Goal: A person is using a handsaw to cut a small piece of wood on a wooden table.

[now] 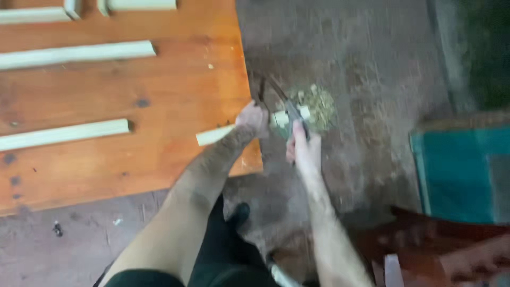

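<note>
My left hand [252, 119] grips a pale wooden strip [213, 135] that lies across the right edge of an orange-brown wooden board [159, 90], its end sticking out past the edge. My right hand [303, 149] holds a dark-handled saw [287, 103] whose thin blade crosses the strip's overhanging end [289, 116]. A heap of pale sawdust and chips [319, 106] lies on the floor right under the blade. The picture is blurred by motion.
Several more pale strips [74, 53] [64, 134] lie apart on the board. The grey concrete floor [372, 64] surrounds it. A teal cloth-covered thing [462, 170] and reddish-brown wood [425, 239] sit at the right. My dark shoe [239, 212] is below the board's corner.
</note>
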